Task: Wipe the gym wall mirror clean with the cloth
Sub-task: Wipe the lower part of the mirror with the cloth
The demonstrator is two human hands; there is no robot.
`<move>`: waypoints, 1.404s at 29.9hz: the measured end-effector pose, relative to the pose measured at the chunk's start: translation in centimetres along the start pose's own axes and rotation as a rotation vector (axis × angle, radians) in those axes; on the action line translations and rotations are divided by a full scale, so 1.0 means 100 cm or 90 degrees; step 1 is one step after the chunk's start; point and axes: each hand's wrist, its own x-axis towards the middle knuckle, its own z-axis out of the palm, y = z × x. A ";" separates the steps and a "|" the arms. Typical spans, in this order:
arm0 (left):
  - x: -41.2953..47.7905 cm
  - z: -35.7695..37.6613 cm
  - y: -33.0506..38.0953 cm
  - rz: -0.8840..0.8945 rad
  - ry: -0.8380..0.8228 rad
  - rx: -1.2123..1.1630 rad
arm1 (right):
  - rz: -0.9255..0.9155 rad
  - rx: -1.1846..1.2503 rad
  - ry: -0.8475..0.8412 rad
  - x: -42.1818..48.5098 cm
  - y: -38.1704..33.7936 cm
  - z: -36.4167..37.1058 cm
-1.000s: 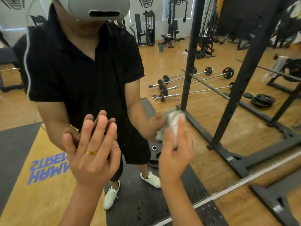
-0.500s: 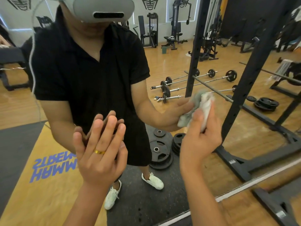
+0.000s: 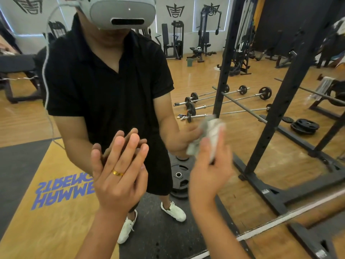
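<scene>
The right hand (image 3: 207,172) grips the cloth (image 3: 209,135) against the mirror (image 3: 205,75), with the cloth above the palm, between the fingers and the glass. Left of the grip, at about the same height, the left hand (image 3: 117,174) lies flat on the mirror, fingers upward, apart from the cloth. Behind the grip, in the reflection, the reflected hand (image 3: 179,141) meets the cloth from the left. Below the grip and slightly left, weight plates (image 3: 180,176) lie stacked on the reflected floor. Above it, barbells (image 3: 224,101) lie side by side, and a rack upright (image 3: 222,62) stands directly above the cloth. Further right lies another plate stack (image 3: 305,126). Below and right of the grip runs the mirror's bottom edge (image 3: 280,218).
</scene>
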 end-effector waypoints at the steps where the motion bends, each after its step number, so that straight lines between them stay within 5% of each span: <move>1: 0.001 0.000 0.000 -0.002 0.002 -0.004 | -0.055 -0.012 -0.049 -0.018 -0.006 0.005; 6: 0.003 -0.005 -0.001 -0.006 -0.018 -0.027 | -0.262 -0.113 -0.115 -0.015 0.009 0.002; 10: 0.005 -0.010 0.000 -0.022 -0.035 -0.072 | -0.037 -0.074 0.043 0.021 0.005 -0.004; 13: 0.007 -0.015 0.001 -0.037 -0.043 -0.103 | 0.009 -0.018 0.029 0.000 -0.009 0.008; 17: 0.008 -0.016 0.000 -0.033 -0.051 -0.102 | -0.211 -0.057 -0.173 -0.056 -0.005 0.004; 20: 0.007 -0.015 -0.001 -0.033 -0.052 -0.099 | -0.314 -0.137 -0.163 -0.028 0.005 -0.002; 24: 0.005 -0.016 0.000 -0.040 -0.056 -0.102 | -0.257 -0.135 -0.002 0.043 -0.022 0.013; 27: 0.004 -0.014 0.001 -0.049 -0.058 -0.104 | -0.201 -0.075 0.018 0.075 -0.047 0.022; 35: 0.004 -0.011 0.001 -0.026 -0.036 -0.077 | -0.184 -0.097 -0.174 -0.039 0.001 -0.005; 42: 0.000 -0.034 -0.014 -0.007 -0.022 -0.152 | -0.197 -0.115 -0.166 -0.041 0.009 -0.007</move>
